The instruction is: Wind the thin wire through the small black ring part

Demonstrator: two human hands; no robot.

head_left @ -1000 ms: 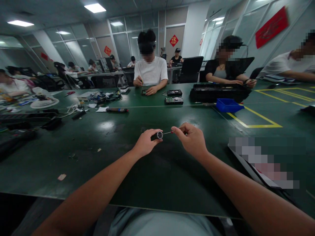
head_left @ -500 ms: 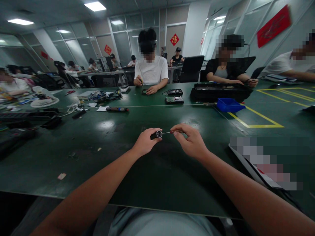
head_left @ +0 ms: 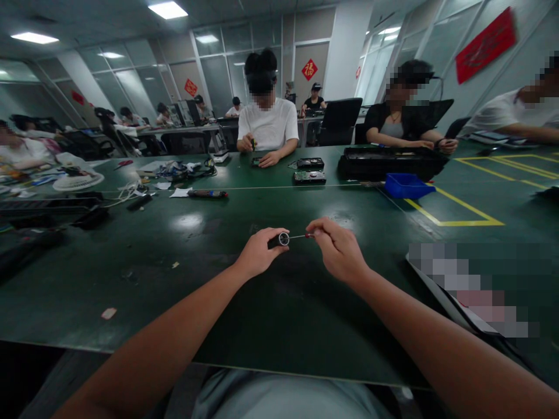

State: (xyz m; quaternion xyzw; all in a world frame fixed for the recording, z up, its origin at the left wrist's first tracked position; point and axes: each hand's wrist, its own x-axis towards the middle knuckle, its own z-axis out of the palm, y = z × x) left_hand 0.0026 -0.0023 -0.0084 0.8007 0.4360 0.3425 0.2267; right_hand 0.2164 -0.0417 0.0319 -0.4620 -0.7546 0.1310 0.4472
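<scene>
My left hand [head_left: 255,254] is closed around a small black cylinder [head_left: 279,240], whose round, silver-rimmed end faces right and toward me. In my right hand [head_left: 338,247] is a screwdriver [head_left: 308,235] with a thin metal shaft and a reddish handle, mostly hidden by my fingers. Its shaft points left and its tip meets the rimmed end of the cylinder; whether it goes inside I cannot tell. Both hands are held above the green table [head_left: 297,326].
Across the table a person in a white shirt [head_left: 268,125] works on a small part. Nearby lie hard drives [head_left: 310,177], a blue bin [head_left: 408,186], a long black casing [head_left: 391,163], a dark pen-shaped tool [head_left: 208,194] and tangled cables [head_left: 183,169]. A folder-like item [head_left: 430,285] lies at right.
My right fingers have curled further and shifted slightly on the screwdriver handle. My left hand and the cylinder have barely moved.
</scene>
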